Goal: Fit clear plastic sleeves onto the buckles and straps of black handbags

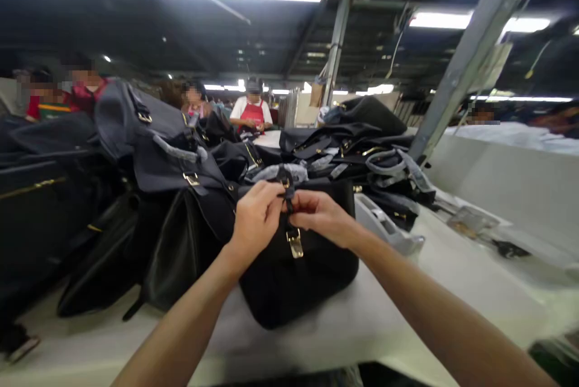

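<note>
A black bag (312, 278) stands on the white table in front of me, with a gold clasp (295, 243) on its front. Above the clasp runs a narrow black strap (289, 206) with a small gold buckle near its top. My left hand (259, 218) pinches this strap from the left, fingers closed. From the right, my right hand (319, 215) is closed on the same strap, thumb and forefinger together. The fingertips of both hands nearly meet and cover part of the strap.
Several black bags (167, 146) are piled on the left, close to my left forearm. More bags (344, 140) with wrapped handles lie behind. Clear plastic packets (474, 221) rest on the table (452, 278) at right, beside a slanted metal post (470, 55). A person in a red apron (252, 114) is farther back.
</note>
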`<state>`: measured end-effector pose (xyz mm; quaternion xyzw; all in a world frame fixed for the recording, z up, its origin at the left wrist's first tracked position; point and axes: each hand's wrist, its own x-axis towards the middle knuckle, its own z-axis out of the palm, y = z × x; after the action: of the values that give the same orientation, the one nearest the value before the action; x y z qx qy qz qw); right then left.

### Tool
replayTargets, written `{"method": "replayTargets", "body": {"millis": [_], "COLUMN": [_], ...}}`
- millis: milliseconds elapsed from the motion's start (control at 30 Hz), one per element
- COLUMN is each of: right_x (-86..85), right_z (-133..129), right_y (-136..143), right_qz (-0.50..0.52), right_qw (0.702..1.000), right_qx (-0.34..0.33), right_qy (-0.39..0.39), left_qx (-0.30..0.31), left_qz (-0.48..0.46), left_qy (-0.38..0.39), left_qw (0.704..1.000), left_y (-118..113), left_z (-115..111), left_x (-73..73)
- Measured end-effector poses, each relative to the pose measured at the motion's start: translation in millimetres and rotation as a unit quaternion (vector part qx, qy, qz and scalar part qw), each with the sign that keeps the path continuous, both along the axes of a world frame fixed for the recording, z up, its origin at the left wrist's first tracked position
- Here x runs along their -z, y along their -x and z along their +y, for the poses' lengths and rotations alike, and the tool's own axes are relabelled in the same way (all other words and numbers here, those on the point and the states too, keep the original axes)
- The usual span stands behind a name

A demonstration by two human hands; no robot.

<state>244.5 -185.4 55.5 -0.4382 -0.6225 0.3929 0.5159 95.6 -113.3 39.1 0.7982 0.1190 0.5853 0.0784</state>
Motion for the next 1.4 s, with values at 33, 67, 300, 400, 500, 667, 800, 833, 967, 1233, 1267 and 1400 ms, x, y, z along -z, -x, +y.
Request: {"method": "replayTargets", "body": {"millis": [33, 67, 300, 400, 500, 667, 800, 833, 967, 1233, 1267, 1400], "right_x": [2.7, 5.7, 20.5, 21.3, 22.6, 22.8, 21.4, 20.2, 14.4, 10.5, 9.9, 9.1], "right_z": [1, 3, 9, 7, 6, 3, 9, 12, 16, 13, 13, 13], "right_y": [-1, -2, 1, 2, -1, -3, 1, 3, 10, 9, 8, 4], "right_qz": [-0.003, -0.007, 0.019, 0.047, 0.097, 0.165, 0.137, 0.132, 0.157, 0.178, 0.184, 0.207], "right_qw": [1.000, 1.000, 0.999, 0.998, 0.993, 0.981, 0.983, 0.983, 0.978, 0.973, 0.972, 0.969], "right_qx": [0.003, 0.000, 0.040, 0.046, 0.034, 0.018, 0.050, 0.060, 0.075, 0.068, 0.056, 0.016], "right_qy": [-0.013, -0.022, -0.029, 0.026, 0.057, 0.098, 0.111, 0.113, 0.120, 0.131, 0.134, 0.137], "left_qx": [0.004, 0.025, 0.147, 0.147, 0.131, -0.002, -0.040, -0.043, -0.068, -0.110, -0.117, -0.119], "left_qz": [0.002, -0.001, -0.047, -0.079, -0.101, -0.013, 0.031, 0.032, 0.056, 0.107, 0.116, 0.142], "left_qy": [0.017, 0.048, 0.198, 0.197, 0.164, -0.088, -0.155, -0.160, -0.197, -0.274, -0.284, -0.313], "left_qw": [1.000, 0.999, 0.968, 0.966, 0.973, 0.996, 0.987, 0.986, 0.976, 0.949, 0.945, 0.932], "left_y": [-1, -3, -21, -25, -24, -5, 5, 6, 7, 14, 15, 17], "left_z": [-1, 0, 11, 12, 13, 15, 18, 19, 19, 18, 19, 20], "left_x": [1.1, 2.5, 12.8, 16.0, 17.0, 13.1, 12.4, 11.9, 9.5, 9.5, 8.5, 5.9]}}
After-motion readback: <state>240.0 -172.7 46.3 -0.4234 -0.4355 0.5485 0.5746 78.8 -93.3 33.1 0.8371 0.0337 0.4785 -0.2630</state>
